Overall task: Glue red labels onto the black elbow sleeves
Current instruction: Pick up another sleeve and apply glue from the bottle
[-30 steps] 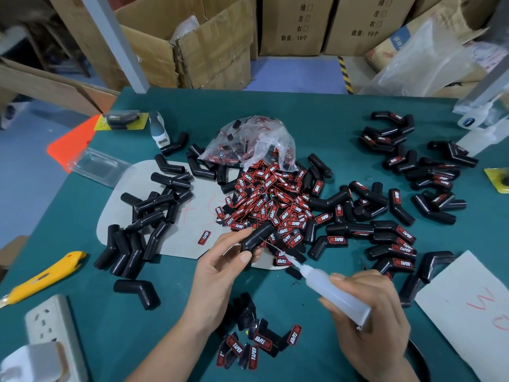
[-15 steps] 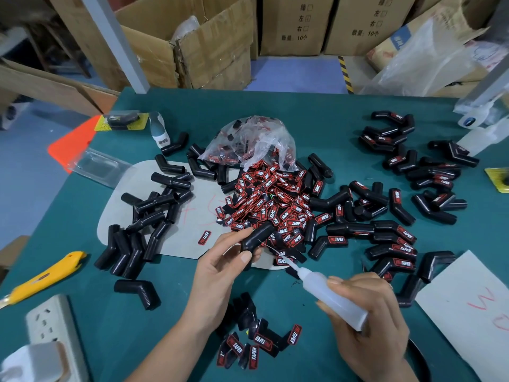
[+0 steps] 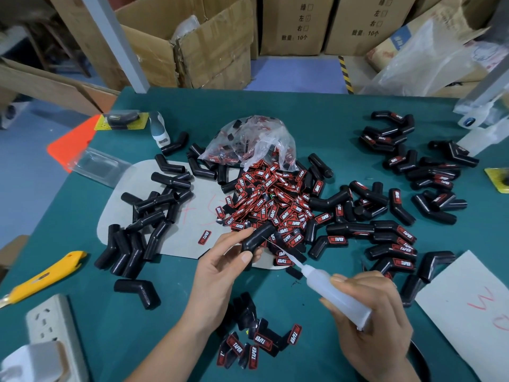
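My left hand [image 3: 220, 267] grips a plain black elbow sleeve [image 3: 257, 236] just above the green table. My right hand [image 3: 376, 323] holds a clear glue bottle [image 3: 334, 295]; its thin needle tip touches the sleeve's side. A heap of red labels [image 3: 271, 205] lies straight beyond my hands, spilling from a clear plastic bag [image 3: 250, 143]. Unlabelled black sleeves [image 3: 143, 224] lie in a pile on the left. Labelled sleeves [image 3: 385, 235] are spread across the right. A single red label [image 3: 204, 237] lies on a grey card left of my left hand.
A yellow utility knife [image 3: 41, 279] and a white power strip [image 3: 52, 334] sit at the near left. More loose labels [image 3: 256, 346] lie between my forearms. White paper [image 3: 473, 304] lies at the near right. Cardboard boxes [image 3: 198, 42] stand behind the table.
The glue bottle's tip has crept up and left along the sleeve. My left hand keeps the sleeve in the same place.
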A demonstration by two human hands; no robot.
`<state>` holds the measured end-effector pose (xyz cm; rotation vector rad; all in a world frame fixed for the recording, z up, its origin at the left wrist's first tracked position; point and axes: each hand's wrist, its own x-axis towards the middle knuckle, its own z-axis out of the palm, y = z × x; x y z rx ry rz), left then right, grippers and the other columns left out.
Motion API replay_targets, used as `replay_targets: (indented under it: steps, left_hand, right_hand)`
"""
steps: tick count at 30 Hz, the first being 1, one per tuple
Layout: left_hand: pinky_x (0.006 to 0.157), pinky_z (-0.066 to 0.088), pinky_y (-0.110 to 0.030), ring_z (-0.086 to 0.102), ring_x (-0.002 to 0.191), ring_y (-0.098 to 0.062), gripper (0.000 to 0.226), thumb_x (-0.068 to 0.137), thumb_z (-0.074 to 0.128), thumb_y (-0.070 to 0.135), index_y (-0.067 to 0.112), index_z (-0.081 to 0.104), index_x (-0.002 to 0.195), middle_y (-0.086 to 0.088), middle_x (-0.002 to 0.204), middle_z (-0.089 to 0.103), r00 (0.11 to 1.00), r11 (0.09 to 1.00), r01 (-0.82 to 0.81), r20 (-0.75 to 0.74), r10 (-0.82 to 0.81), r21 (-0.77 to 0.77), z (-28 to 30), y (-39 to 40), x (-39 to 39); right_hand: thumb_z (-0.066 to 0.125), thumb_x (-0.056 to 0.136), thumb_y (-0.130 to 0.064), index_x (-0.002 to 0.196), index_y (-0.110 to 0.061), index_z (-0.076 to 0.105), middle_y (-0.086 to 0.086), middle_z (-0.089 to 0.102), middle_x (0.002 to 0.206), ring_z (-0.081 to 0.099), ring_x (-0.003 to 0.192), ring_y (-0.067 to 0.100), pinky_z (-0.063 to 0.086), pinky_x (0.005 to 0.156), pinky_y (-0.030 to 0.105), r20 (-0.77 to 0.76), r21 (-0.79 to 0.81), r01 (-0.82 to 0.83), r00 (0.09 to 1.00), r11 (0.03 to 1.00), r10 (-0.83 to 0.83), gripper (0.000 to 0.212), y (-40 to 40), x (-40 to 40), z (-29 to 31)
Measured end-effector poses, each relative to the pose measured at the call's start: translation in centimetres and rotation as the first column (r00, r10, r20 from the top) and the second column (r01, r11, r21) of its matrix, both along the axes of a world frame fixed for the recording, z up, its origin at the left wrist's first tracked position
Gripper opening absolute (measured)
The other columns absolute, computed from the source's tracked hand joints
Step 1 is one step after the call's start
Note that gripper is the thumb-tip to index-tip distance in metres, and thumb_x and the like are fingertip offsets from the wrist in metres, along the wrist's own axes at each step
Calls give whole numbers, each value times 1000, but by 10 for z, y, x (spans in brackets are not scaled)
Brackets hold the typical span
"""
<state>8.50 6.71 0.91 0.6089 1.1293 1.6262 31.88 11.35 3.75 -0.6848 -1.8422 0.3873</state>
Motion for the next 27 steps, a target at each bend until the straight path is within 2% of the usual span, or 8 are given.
replay_targets:
  steps: [11, 15, 19, 23, 27]
  left_hand:
    - [98, 56, -32, 74, 106, -34, 42, 88, 78, 21, 15, 75, 129, -11, 125, 66, 1000, 1000, -2, -3, 2, -5, 3, -1, 1]
    - [99, 55, -32, 74, 108, -33, 44, 88, 82, 26, 15, 74, 130, -11, 125, 66, 1000, 1000, 4, -6, -4, -7, 4, -1, 0]
    - [98, 55, -31, 74, 108, -34, 44, 88, 82, 26, 15, 74, 130, -11, 126, 66, 1000, 1000, -1, 2, 1, -17, 2, -1, 0]
    - [98, 55, -31, 73, 108, -34, 52, 85, 87, 36, 15, 73, 131, -10, 126, 66, 1000, 1000, 6, -8, -6, -16, 3, -1, 0]
    - [98, 55, -31, 74, 107, -33, 50, 86, 87, 34, 15, 73, 130, -10, 125, 66, 1000, 1000, 5, 0, -5, -13, 3, 0, 0]
  right_hand:
    - [65, 103, -28, 114, -10, 62, 1, 59, 100, 59, 85, 12, 49, 76, 26, 8, 3, 17, 1000, 1000, -17, 21, 2, 2, 1]
    - [65, 104, -28, 115, -11, 62, -1, 57, 100, 59, 86, 11, 49, 79, 21, 7, 3, 4, 1000, 1000, -4, 20, -1, 0, 2]
    - [64, 104, -29, 112, -9, 62, 0, 60, 102, 61, 89, 9, 49, 76, 26, 0, -4, 27, 1000, 1000, -27, 22, 3, 2, 2]
    - [65, 104, -29, 113, -10, 62, -1, 59, 102, 60, 91, 8, 48, 78, 23, -8, -10, 18, 1000, 1000, -18, 22, 1, 1, 1]
    - [65, 104, -30, 115, -11, 61, -1, 60, 105, 60, 94, 6, 48, 79, 24, -3, -14, 28, 1000, 1000, -28, 22, 4, 3, 0]
